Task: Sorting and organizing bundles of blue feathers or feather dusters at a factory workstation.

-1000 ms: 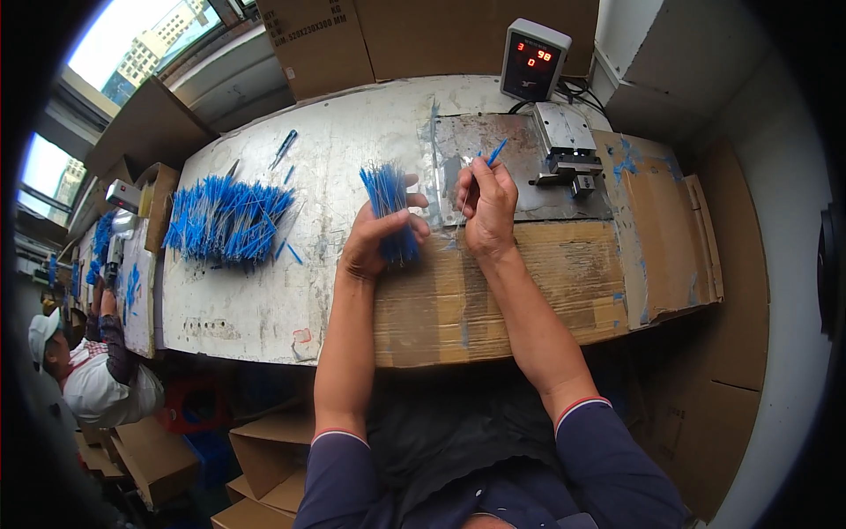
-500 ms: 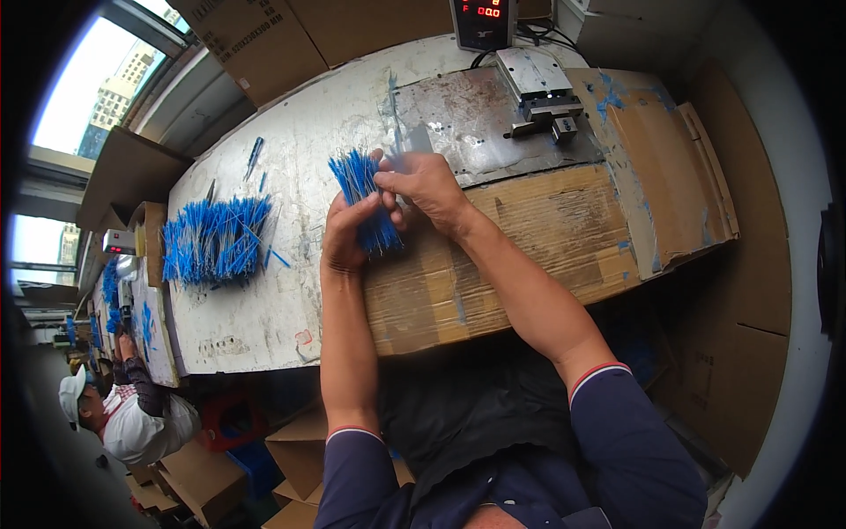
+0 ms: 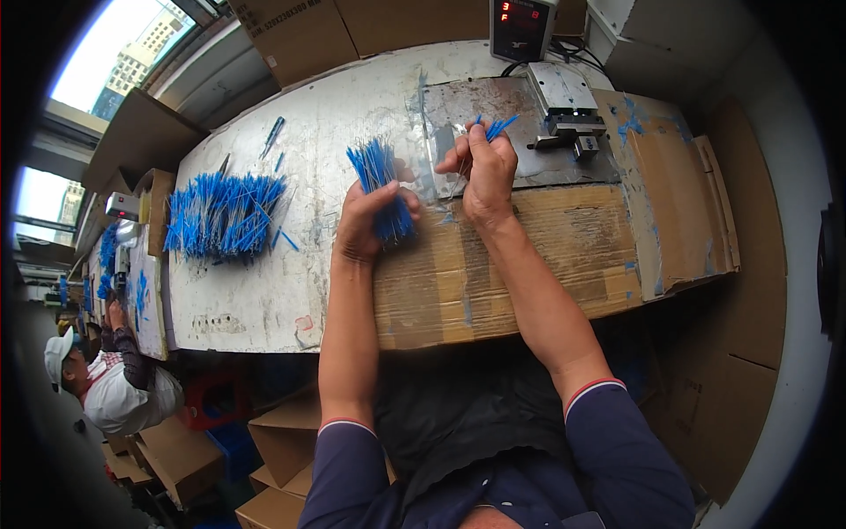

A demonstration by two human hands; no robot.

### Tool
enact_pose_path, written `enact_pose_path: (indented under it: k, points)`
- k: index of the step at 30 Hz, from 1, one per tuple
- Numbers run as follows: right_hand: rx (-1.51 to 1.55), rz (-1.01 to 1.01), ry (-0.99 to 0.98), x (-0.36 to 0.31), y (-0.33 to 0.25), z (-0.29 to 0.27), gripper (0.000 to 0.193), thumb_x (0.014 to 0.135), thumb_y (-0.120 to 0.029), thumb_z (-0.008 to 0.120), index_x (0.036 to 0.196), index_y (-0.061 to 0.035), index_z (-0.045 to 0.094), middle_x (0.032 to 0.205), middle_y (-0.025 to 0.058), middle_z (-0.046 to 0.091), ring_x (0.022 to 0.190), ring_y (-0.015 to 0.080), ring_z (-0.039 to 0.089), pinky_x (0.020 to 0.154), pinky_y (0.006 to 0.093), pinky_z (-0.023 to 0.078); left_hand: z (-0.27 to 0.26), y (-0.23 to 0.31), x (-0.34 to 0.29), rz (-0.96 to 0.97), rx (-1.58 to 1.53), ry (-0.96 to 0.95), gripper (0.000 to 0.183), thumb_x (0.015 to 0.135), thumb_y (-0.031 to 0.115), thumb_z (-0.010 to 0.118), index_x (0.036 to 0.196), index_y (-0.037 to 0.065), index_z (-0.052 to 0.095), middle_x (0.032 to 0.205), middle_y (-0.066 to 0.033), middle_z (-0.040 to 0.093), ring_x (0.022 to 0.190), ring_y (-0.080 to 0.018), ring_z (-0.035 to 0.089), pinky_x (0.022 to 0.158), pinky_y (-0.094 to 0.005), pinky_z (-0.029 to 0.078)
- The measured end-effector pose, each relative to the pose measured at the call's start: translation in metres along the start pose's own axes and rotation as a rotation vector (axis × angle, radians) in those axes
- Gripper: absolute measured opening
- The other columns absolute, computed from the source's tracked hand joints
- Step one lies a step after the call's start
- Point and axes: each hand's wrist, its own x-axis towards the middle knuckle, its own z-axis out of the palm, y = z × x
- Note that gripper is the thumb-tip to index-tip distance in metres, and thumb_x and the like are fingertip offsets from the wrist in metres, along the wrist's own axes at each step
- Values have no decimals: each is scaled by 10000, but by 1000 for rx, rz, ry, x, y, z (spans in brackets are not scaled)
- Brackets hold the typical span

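My left hand is closed around an upright bundle of thin blue-tipped wires, its thumb lying across the front. The bundle's upper ends fan out above the fingers. To its right, my right hand pinches a few blue-tipped wires between thumb and fingers, apart from the bundle. Their blue ends stick out at the top right of the hand; how many there are cannot be told. A large pile of similar wires lies on the white table at the left.
A metal fixture block stands on a steel plate beyond my right hand, with a display box behind it. Cardboard covers the near table edge. A pen-like tool lies behind the pile. Another person works at far left.
My right hand has come away from the bundle, moving right and up with a few wires in its fingers. The left hand still holds the bundle. The display's red digits differ.
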Motion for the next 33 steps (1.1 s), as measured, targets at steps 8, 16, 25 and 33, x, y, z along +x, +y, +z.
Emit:
enact_pose_path:
  k: [8, 16, 25, 33]
  points:
    - [-343, 326, -371, -18, -9, 13, 206, 948, -117, 721, 1050, 34, 626, 636, 0, 570, 444, 78, 498, 370, 241, 415, 1, -1, 2, -28, 115, -87, 466, 904, 126, 700, 1308, -46, 545, 946, -110, 680, 774, -201, 698, 699, -340, 612]
    - [-296, 402, -336, -8, -8, 2, 133, 922, -98, 721, 992, -19, 641, 675, 38, 631, 473, 59, 526, 377, 224, 393, 5, 1, 1, -22, 123, -80, 446, 886, 127, 716, 1273, -53, 588, 1003, -144, 718, 813, -224, 740, 732, -347, 636]
    - [-208, 432, -263, -8, -14, 1, 111, 932, -132, 703, 973, -36, 666, 690, 47, 642, 446, 48, 490, 386, 206, 377, 9, 3, 0, -3, 107, -28, 483, 857, 132, 752, 1269, -63, 592, 1037, -158, 734, 829, -234, 749, 754, -369, 642]
    - [-224, 386, -292, -13, -17, 8, 103, 922, -100, 699, 954, -15, 650, 731, 65, 654, 482, 60, 516, 415, 226, 430, 10, 4, -1, 17, 39, -9, 486, 841, 137, 769, 1258, -51, 603, 1025, -148, 735, 836, -232, 744, 757, -368, 635]
